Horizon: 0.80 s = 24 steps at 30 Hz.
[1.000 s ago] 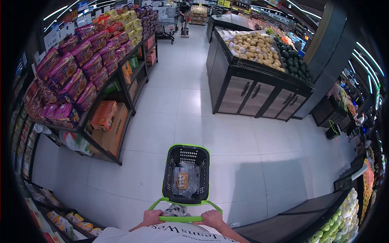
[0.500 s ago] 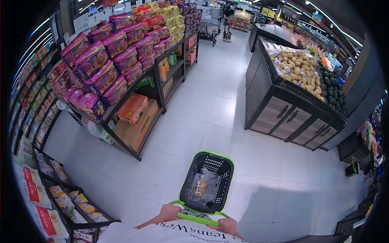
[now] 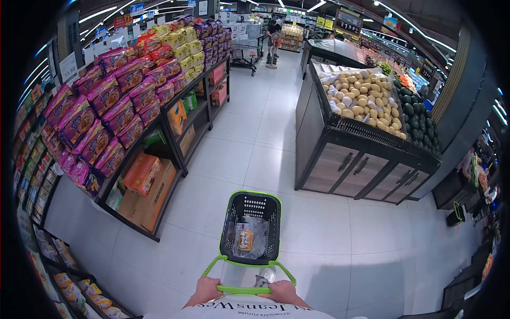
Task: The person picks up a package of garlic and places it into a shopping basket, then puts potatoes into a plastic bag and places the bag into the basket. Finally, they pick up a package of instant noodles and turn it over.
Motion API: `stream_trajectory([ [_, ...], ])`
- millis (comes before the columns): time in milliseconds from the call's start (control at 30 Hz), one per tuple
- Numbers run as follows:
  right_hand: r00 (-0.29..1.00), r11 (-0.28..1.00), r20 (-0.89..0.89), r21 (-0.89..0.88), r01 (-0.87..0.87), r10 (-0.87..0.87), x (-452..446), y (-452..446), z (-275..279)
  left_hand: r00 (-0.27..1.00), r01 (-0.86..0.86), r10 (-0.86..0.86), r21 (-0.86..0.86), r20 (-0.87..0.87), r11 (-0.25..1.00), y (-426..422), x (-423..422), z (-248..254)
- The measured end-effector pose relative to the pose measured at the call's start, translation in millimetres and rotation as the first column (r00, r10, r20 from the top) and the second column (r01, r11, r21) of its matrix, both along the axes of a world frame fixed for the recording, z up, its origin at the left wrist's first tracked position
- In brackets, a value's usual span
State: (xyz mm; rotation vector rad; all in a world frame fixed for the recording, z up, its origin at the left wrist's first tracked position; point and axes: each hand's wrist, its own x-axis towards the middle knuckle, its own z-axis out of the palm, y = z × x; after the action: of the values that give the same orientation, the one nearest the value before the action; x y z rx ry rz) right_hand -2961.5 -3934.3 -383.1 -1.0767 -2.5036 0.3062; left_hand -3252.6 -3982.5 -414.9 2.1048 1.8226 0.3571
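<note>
A black shopping basket (image 3: 276, 229) with a green rim stands on the floor in front of me. Its green pull handle (image 3: 244, 290) reaches back toward my body. My left hand (image 3: 206, 291) is closed around the left end of the handle's crossbar, and my right hand (image 3: 283, 292) grips its right end. Inside the basket lies a small yellow tray pack (image 3: 245, 240) with pale round items, along with clear plastic. Below the basket, part of a shoe (image 3: 268, 275) shows through the handle's frame.
Purple noodle packs (image 3: 103, 98) are stacked on a black shelf to the left, with cartons (image 3: 154, 196) below. A produce stand (image 3: 340, 165) with potatoes (image 3: 366, 98) is on the right. The tiled aisle (image 3: 265, 127) leads to a shopping cart (image 3: 245, 55) and a person (image 3: 273, 40).
The shelf and produce stand appear closer and further left. The basket has shifted left in view, and a wider gap shows between it and the crossbar. Both hands keep their grip.
</note>
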Motion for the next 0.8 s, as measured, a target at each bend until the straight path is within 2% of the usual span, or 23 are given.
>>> stream_trajectory([
  [67, 1.000, 0.998, 0.015, -0.067, 0.021, -0.020, 17.6, 29.1, -2.7, 0.996, -0.024, 0.017, -0.078, -0.082, 0.997, 38.0, 17.4, 5.0],
  [167, 0.995, 0.989, 0.098, -0.142, 0.031, -0.018, 34.1, 70.8, -3.0, 0.999, 0.003, -0.005, -0.048, -0.049, 0.999, 83.6, 30.7, 2.2],
  [267, 0.973, 0.948, 0.230, -0.317, 0.038, 0.038, 40.1, 103.1, 5.5, 0.998, 0.027, -0.031, -0.074, -0.061, 0.997, 110.0, 40.0, 1.7],
  [367, 0.942, 0.844, 0.302, -0.534, 0.041, 0.145, 45.5, 132.4, -3.8, 0.979, 0.113, -0.142, -0.192, -0.146, 0.975, 126.5, 44.9, -14.0],
  [467, 0.914, 0.837, 0.339, -0.548, -0.001, 0.223, 53.8, 157.3, -44.2, 0.981, 0.004, -0.062, -0.300, -0.185, 0.954, 128.8, 60.3, -53.7],
  [567, 0.867, 0.810, 0.422, -0.585, 0.037, 0.265, 53.8, 186.7, -67.3, 0.984, -0.027, -0.015, -0.231, -0.179, 0.973, 150.7, 64.8, -77.3],
  [600, 0.857, 0.817, 0.442, -0.575, 0.045, 0.264, 52.3, 200.0, -68.2, 0.978, -0.007, -0.034, -0.196, -0.204, 0.981, 166.4, 63.1, -71.4],
  [800, 0.850, 0.852, 0.494, -0.512, 0.114, 0.182, 37.6, 288.1, -53.3, 0.989, 0.045, -0.020, 0.167, -0.148, 0.985, 264.7, 40.0, -87.5],
])
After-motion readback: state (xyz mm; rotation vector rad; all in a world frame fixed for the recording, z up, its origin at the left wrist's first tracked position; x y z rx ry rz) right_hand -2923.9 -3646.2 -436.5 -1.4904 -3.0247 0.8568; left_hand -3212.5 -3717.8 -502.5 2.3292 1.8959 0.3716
